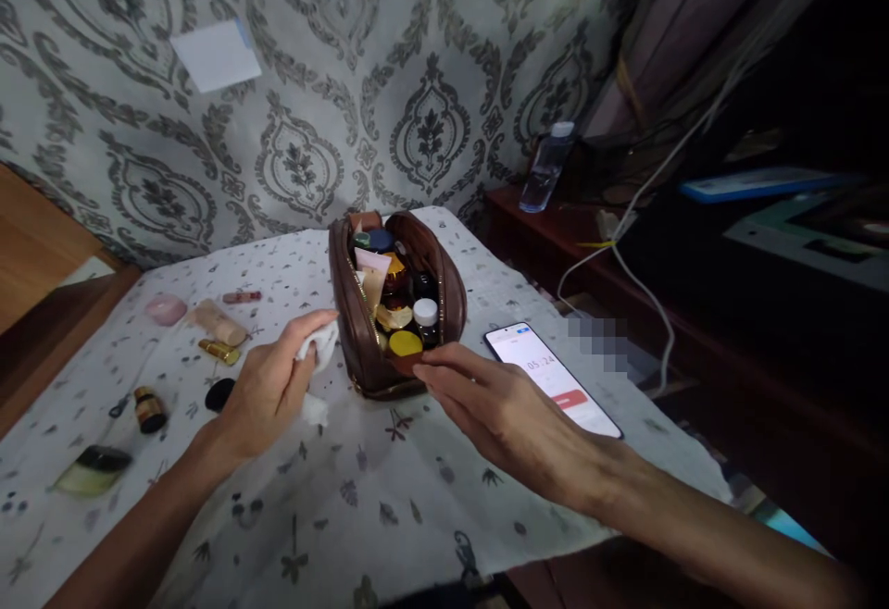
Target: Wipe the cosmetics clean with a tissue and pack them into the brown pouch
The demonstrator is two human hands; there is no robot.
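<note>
A brown toiletry bag (351, 331) stands unzipped on the patterned cloth. Inside it are packed several jars, bottles and tubes, among them a yellow-lidded jar (406, 343), a white-capped bottle (426, 315) and a pale pink tube (373, 271). My left hand (268, 387) is closed around a crumpled white tissue (320, 345), just left of the bag. Stretched toward the bag's front end, my right hand (496, 405) has its fingers extended, the tips beside the yellow-lidded jar. Whether those fingertips touch the jar or the bag's edge, I cannot tell.
Left on the cloth (347, 535) lie a beige tube (219, 322), a gold lipstick tube (220, 352), a black-and-gold bottle (149, 410) and a greenish bottle (93, 472). A phone (534, 359) lies by my right wrist. Behind it, a clear bottle (545, 169) stands near white cables (649, 322).
</note>
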